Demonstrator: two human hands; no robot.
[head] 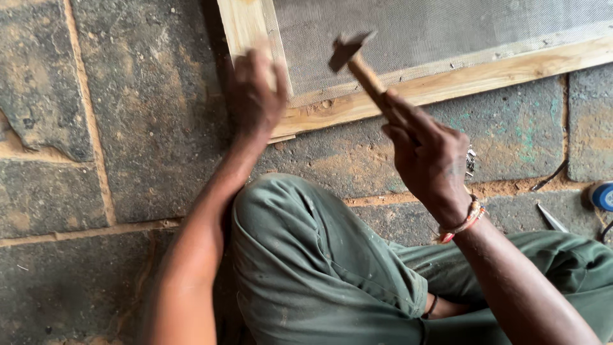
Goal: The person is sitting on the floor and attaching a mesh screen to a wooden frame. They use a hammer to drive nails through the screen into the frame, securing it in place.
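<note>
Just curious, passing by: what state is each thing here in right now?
Wooden-handled hammer: raised above the frame corner, gripped.
Right hand: closed around the hammer handle.
Left hand: blurred, at the frame corner.
Pale wooden frame: lying flat on the stone floor.
Grey wire mesh: spread across the frame.

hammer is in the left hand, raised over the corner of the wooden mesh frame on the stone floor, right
Not quite. The head view shows the hammer gripped in the right hand, not the left. The left hand rests at the corner of the wooden mesh frame, which lies on the stone floor. The rest holds.
</note>
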